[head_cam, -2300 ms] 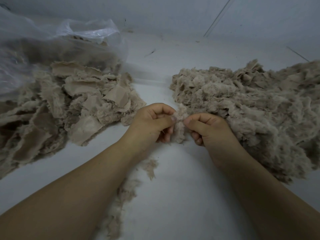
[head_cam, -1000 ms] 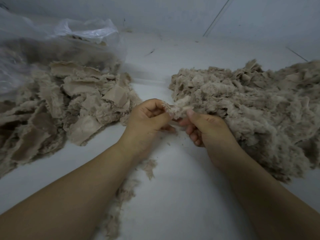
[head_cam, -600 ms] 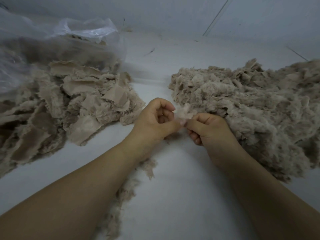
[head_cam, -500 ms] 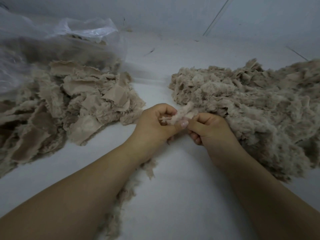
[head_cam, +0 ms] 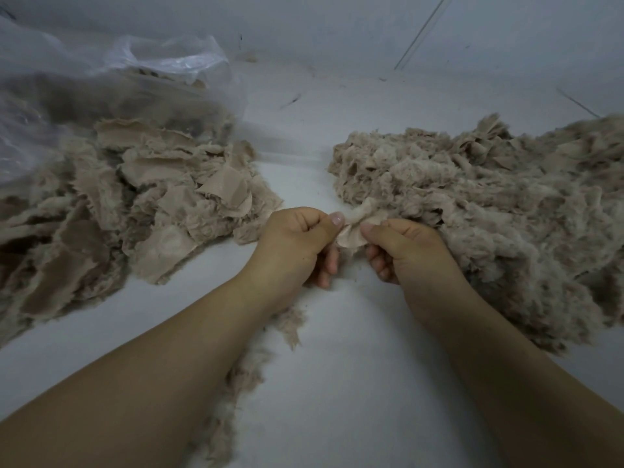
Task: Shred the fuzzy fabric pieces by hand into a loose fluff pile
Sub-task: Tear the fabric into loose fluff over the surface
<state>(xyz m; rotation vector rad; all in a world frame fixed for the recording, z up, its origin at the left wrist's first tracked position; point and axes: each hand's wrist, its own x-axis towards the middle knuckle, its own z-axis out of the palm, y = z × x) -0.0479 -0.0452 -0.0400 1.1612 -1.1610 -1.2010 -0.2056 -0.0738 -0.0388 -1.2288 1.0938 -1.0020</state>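
Head view: left hand (head_cam: 297, 243) and right hand (head_cam: 405, 246), knuckles up, each grip pinching one fabric scrap (head_cam: 353, 233).

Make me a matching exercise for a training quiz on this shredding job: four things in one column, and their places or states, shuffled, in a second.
Things:
1. plastic bag
2. fabric pieces
3. fluff pile
4. small scrap

Places or states:
A. pinched between left hand and right hand
B. loose shredded heap on the right
C. clear, at the back left
D. flat torn pieces heaped on the left

Pairs: 1-C, 2-D, 3-B, 4-A
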